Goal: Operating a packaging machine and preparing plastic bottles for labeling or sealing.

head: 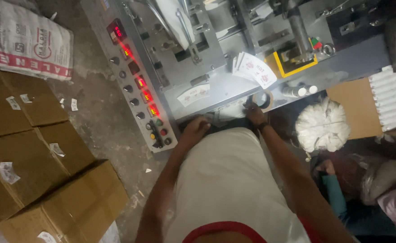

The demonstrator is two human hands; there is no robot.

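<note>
While a roll of tape lies at the near edge of the grey machine counter, the right hand is seen just beside it, fingers bent down onto the edge; whether anything is held in its grip cannot be told. The left hand is rested on the same edge, grip loosely curled, nothing visibly held. A fanned stack of printed paper blanks lies behind the tape. The control panel with red displays is set left of the hands, and cardboard boxes are stacked on the floor.

There's a roll of tape, brownish with a dark hollow core, lying flat on the grey machine ledge. Just left of it on that ledge sits a small stack of white paper blanks, flat, slightly fanned.
</note>
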